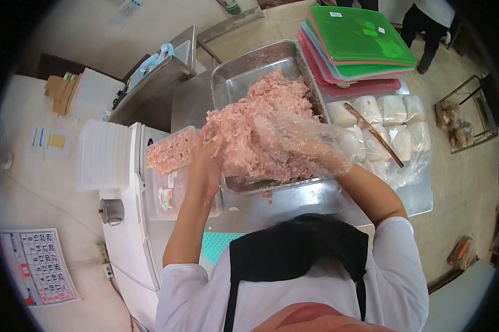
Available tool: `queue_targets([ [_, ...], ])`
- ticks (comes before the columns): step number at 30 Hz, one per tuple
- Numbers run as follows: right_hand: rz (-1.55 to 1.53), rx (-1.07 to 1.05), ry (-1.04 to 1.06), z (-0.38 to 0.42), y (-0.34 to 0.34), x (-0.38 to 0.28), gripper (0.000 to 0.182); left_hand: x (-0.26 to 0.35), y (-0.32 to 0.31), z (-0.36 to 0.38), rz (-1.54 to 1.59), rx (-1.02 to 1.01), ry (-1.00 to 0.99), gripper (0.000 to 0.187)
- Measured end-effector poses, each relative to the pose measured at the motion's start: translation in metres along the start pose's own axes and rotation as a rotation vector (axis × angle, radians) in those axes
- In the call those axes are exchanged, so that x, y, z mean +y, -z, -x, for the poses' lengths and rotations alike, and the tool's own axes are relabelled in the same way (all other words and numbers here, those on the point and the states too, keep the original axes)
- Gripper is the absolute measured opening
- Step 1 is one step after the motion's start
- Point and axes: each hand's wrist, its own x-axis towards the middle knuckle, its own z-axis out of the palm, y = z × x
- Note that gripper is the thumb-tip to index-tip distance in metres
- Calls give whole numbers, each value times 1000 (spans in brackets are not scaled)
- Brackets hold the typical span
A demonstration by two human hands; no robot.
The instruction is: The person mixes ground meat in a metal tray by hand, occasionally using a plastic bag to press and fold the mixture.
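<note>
- The left hand (208, 160), bare, sits at about 9 o'clock of the meat heap, fingers curled against a clump of minced meat (260, 124) right at the edge of the clear plastic tub (175, 171); it looks closed on a portion, though the meat hides the fingertips.
- That tub stands just left of the steel tray (233, 77), touching it, and is already heaped near the rim. Judged from this, small clumps pressed down evenly would fill it better than one large drop, and the tub wants steadying so it does not tip off the table (310, 199).
- The right hand (302, 141), in a loose clear plastic glove, lies spread and open on top of the heap at about 3 o'clock, pushing meat leftward. The glove is baggy, so it could snag in the mince.
- Further right, at 2 o'clock, white wrapped packs (393, 110) lie with a wooden stick (374, 133) across them, under stacked coloured lids (360, 39).
</note>
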Motion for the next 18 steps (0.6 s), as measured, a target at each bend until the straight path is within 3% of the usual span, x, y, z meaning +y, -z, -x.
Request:
queue_targets([
  [8,-28,-35,29,-12,-1,-1,69,30,-18,17,-44,1,-102,58],
  [11,-57,-15,31,-13,14,-2,68,35,-30,0,-46,-165,-209,57],
  [18,-191,54,35,-45,56,-9,68,48,-33,-61,-52,-301,-201,58],
])
